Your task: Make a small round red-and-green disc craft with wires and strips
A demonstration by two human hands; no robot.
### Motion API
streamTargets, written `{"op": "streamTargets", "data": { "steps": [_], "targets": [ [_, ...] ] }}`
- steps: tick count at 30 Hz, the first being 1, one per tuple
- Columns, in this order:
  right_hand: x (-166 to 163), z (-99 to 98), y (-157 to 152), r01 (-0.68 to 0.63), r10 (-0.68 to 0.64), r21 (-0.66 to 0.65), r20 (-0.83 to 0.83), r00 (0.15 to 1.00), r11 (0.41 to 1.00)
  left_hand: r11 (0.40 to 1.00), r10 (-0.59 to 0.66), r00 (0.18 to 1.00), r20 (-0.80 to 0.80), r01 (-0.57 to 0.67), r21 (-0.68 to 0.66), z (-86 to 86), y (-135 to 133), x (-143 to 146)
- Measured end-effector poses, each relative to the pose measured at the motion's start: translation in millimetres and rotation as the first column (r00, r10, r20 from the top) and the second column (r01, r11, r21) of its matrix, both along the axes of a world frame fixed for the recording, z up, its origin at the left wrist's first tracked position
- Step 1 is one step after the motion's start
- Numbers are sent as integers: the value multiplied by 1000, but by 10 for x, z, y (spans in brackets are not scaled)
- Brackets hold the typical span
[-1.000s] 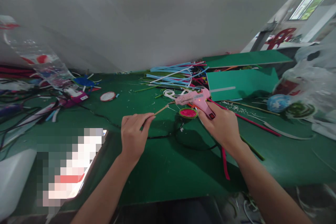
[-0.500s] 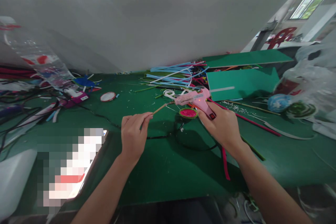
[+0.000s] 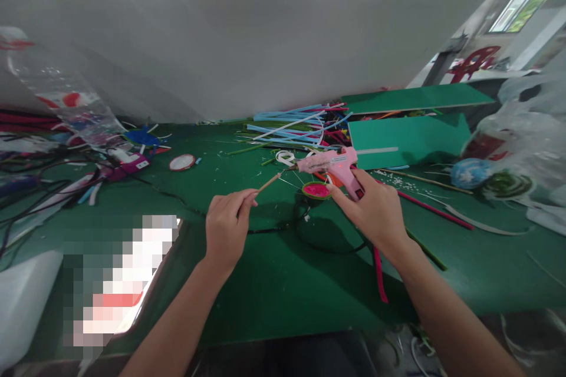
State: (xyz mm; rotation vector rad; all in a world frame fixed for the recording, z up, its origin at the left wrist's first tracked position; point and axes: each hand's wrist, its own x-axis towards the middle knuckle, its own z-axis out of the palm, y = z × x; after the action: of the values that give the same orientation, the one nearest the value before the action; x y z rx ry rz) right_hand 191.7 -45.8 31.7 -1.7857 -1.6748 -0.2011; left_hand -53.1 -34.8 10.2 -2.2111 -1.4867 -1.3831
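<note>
Thin tan stick (image 3: 268, 183), pinched in L hand (image 3: 227, 224) grip, tip at nozzle of pink glue gun (image 3: 329, 163), clasped by R hand (image 3: 375, 212) over green bench (image 3: 283, 271). Vs 0.5 s ago: gun slightly higher, stick unmoved.

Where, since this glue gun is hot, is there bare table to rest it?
Barest: the green table surface between the left hand and right hand, from the black cable to the near edge. Crowded: coloured foam strips behind, tangled dark cords at left, clear plastic bags at right.
</note>
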Motion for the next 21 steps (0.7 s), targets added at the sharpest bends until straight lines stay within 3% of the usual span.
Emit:
{"op": "streamTargets", "data": {
  "steps": [4, 7, 9, 12, 16, 18, 21],
  "targets": [
    [0, -20, 18, 12, -11, 13, -45, 999, 1000, 961, 76, 947, 313, 14, -275, 41, 35, -16],
    [-12, 8, 9, 28, -27, 15, -61, 998, 999, 905, 111, 716, 689, 213, -368, 70, 113, -55],
    [-51, 94, -16, 70, -70, 12, -36, 997, 997, 880, 133, 584, 801, 302, -367, 89, 149, -87],
    [-217, 327, -49, 96, -96, -13, 13, 995, 995, 870, 146, 501, 853, 345, -351, 155, 120, -152],
    [-676, 616, 21, -3, 4, -114, 9, 1000, 993, 878, 180, 439, 880, 331, -345, 371, -44, -371],
    [-969, 649, 124, -123, 117, -186, -40, 992, 975, 900, 188, 424, 886, 287, -328, 516, -116, -554],
    [-1400, 543, 334, -274, 220, -376, -180, 959, 885, 936, 184, 457, 870, 189, -297, 709, -157, -832]
  ]
}}
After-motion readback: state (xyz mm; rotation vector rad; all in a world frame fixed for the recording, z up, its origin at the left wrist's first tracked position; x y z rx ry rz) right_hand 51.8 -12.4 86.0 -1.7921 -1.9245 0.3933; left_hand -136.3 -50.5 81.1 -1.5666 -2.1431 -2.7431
